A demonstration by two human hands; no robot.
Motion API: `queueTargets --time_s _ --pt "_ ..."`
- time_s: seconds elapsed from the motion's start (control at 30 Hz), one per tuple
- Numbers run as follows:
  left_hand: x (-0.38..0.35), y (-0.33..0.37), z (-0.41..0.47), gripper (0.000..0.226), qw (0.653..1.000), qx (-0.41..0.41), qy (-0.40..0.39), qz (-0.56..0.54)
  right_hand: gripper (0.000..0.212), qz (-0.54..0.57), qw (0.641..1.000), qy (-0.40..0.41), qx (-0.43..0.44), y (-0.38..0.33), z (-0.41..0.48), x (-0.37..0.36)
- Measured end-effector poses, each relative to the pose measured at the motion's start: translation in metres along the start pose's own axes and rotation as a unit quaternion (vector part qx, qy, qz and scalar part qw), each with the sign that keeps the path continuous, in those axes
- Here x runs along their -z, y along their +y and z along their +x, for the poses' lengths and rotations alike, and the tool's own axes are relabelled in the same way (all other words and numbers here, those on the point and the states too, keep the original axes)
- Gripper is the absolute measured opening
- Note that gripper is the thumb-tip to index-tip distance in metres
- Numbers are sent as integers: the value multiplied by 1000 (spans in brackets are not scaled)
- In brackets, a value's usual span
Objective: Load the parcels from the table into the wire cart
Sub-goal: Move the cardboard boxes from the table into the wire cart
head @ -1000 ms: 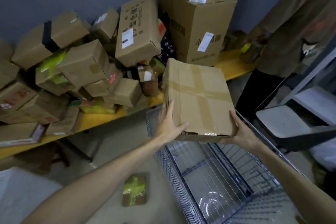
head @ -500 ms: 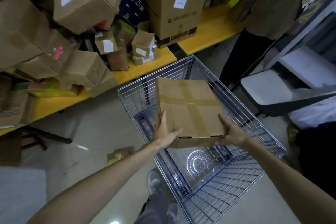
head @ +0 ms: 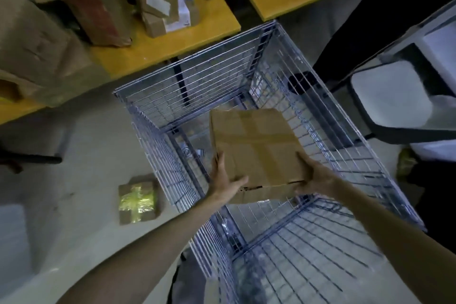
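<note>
A flat brown cardboard parcel point(head: 256, 145) sealed with tape hangs inside the wire cart point(head: 192, 74), below its rim and above its mesh floor. My left hand point(head: 223, 179) grips its near left corner, thumb on top. My right hand point(head: 317, 177) grips its near right corner. The cart's floor under the parcel looks bare. More cardboard parcels point(head: 37, 42) are piled on the yellow table point(head: 158, 49) behind the cart.
A small parcel with yellow tape point(head: 137, 198) lies on the floor left of the cart. Another person's dark trouser leg point(head: 365, 27) stands at the cart's far right. A dark-framed stool or shelf point(head: 392, 101) is on the right.
The parcel has gone from above the table edge down into the cart, held by both hands throughout. My view has tilted downward toward the cart.
</note>
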State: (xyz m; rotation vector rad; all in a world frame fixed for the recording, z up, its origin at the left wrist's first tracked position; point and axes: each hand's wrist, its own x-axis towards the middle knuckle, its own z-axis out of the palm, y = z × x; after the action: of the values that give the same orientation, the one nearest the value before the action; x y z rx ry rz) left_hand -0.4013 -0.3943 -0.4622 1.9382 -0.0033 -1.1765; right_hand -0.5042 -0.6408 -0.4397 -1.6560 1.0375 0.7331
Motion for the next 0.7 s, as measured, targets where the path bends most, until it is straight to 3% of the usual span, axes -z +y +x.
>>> queueTargets --time_s 0.07,0.1,0.27,0.3,0.37,0.4,0.47,0.5,0.6,0.67,0.7 --pt "-14 -18 38 111 1000 8 17 -22 117 -19 1000 -6 21 15 48 7" --pt "-21 -28 59 111 999 11 26 -37 112 -27 998 -39 37 19 68 10" --pt "-53 -79 148 108 996 31 49 -62 51 -50 990 37 129 52 187 -1" --pt "-58 -87 162 109 996 34 51 -63 52 -4 992 35 121 55 207 -4" --pt "-67 -104 194 110 996 34 59 -66 89 -14 996 3 86 66 246 -1" --pt "-69 -111 211 111 995 34 65 -67 109 -81 994 13 77 69 267 0" --pt "-73 -120 244 112 994 26 74 -74 123 -133 987 28 81 64 294 1" --pt "-74 -123 260 113 994 18 77 -78 118 -132 984 42 110 62 309 0" --pt "-82 -133 306 115 992 -3 79 -103 69 53 987 68 136 43 343 0" --pt "-93 -138 328 116 992 -17 79 -95 69 85 986 86 115 42 369 15" --pt "-101 -140 337 118 994 -20 72 -81 82 76 987 84 113 41 376 20"
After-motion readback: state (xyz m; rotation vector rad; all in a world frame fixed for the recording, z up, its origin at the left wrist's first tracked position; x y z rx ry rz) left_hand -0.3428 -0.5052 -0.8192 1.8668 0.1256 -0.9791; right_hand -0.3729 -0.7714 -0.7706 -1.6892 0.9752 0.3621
